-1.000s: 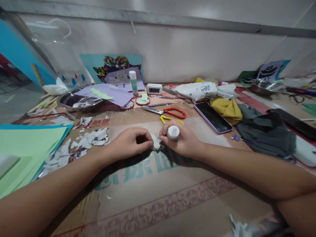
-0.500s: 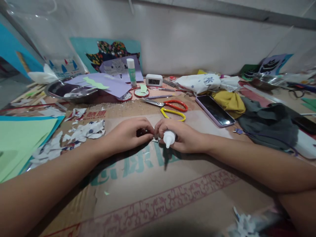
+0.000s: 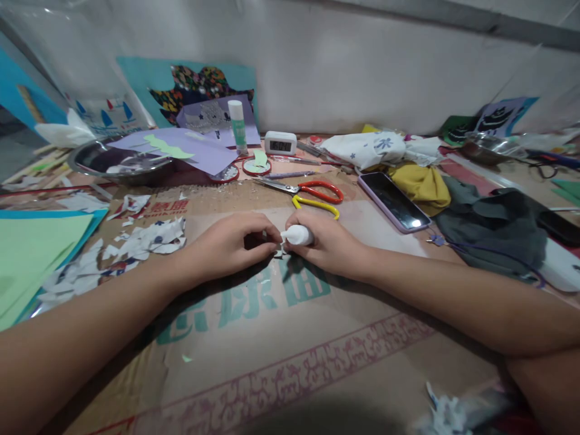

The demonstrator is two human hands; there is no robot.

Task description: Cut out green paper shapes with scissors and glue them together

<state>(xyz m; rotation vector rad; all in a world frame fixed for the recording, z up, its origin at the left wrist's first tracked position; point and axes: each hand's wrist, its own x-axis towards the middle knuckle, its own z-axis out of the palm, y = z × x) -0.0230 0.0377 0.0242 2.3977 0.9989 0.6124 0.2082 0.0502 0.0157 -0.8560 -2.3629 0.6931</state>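
My right hand (image 3: 328, 241) is closed around a white glue bottle (image 3: 301, 234). The bottle's nozzle points left, toward the fingertips of my left hand (image 3: 235, 241). The left thumb and fingers come together in a pinch at a small pale scrap (image 3: 280, 251), mostly hidden between the hands. Both hands are low over a printed cardboard sheet (image 3: 272, 344). Just beyond them lie scissors (image 3: 312, 193) with one red and one yellow handle, blades apart and pointing left.
White fabric scraps (image 3: 158, 237) and green paper sheets (image 3: 36, 254) lie left. Behind stand a metal bowl (image 3: 81, 163), a glue stick (image 3: 237, 128) and a small digital clock (image 3: 281, 144). A phone (image 3: 393, 202) and dark cloth (image 3: 489, 235) are on the right.
My right hand has turned the glue bottle, so its nozzle swings from pointing toward me to pointing left at my left fingertips. My left hand keeps its pinch. The view has shifted slightly.
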